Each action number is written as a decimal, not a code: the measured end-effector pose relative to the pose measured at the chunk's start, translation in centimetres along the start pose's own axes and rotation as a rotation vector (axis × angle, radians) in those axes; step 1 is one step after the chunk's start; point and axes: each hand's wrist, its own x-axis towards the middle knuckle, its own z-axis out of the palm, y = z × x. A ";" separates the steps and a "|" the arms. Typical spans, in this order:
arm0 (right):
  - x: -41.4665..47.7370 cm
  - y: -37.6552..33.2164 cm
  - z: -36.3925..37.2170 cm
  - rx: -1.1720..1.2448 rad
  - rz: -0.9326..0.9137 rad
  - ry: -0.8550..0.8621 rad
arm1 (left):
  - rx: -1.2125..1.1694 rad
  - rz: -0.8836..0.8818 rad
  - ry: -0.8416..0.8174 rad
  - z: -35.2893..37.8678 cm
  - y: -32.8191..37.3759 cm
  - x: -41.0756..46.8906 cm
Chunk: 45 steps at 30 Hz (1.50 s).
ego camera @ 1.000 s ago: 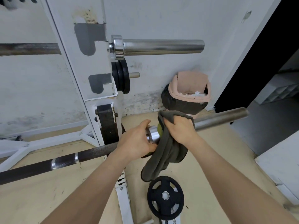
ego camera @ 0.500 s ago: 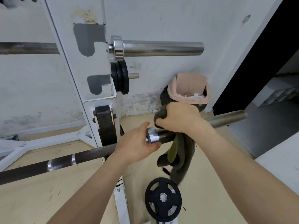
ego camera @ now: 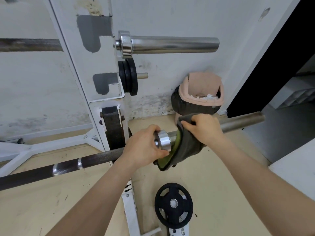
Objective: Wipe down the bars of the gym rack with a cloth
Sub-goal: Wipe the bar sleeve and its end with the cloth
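Note:
A lower barbell [ego camera: 88, 161] runs from the left edge up to the right, its steel sleeve [ego camera: 242, 123] ending near the doorway. My left hand [ego camera: 144, 147] grips the bar at its shiny collar [ego camera: 162, 140]. My right hand [ego camera: 203, 129] presses a dark grey cloth [ego camera: 184, 147] with a green inner side around the sleeve, just right of the collar. The cloth hangs below the bar. A second barbell [ego camera: 170, 44] rests higher up on the white rack upright [ego camera: 88, 65].
Black weight plates [ego camera: 128, 76] hang on a rack peg, and another plate [ego camera: 112, 128] sits lower on the frame. A loose plate [ego camera: 173, 204] lies on the wooden floor below my hands. A pink bin [ego camera: 202, 92] stands at the wall. A dark doorway [ego camera: 276, 57] opens on the right.
My right hand slid the cloth along the sleeve away from the collar, then back toward it. The left hand kept its grip at the collar.

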 end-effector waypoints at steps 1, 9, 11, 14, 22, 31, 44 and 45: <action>0.4 -0.1 -0.6 -0.092 -0.025 0.022 | -0.042 0.004 0.022 0.1 -0.1 0.0; -2.8 -7.4 1.9 0.518 -0.151 0.133 | 0.046 0.046 -0.006 0.7 -0.3 0.5; -4.2 -6.2 3.8 0.495 -0.239 0.131 | 0.086 0.051 -0.019 0.9 -0.4 0.4; -3.9 -2.0 4.3 0.256 -0.290 0.203 | 0.076 0.046 -0.043 0.7 -0.4 0.3; -2.5 -5.2 3.8 0.588 0.021 0.286 | -0.109 0.007 0.049 0.1 0.3 -0.1; -0.6 1.5 4.5 0.145 -0.077 0.175 | -0.076 0.049 0.019 0.0 0.1 -0.4; -2.2 -4.5 4.4 0.295 -0.234 0.114 | -0.048 0.011 -0.030 0.1 1.2 -0.3; -1.7 -3.0 4.4 0.242 -0.218 0.071 | -0.054 0.016 -0.020 0.2 1.3 -0.5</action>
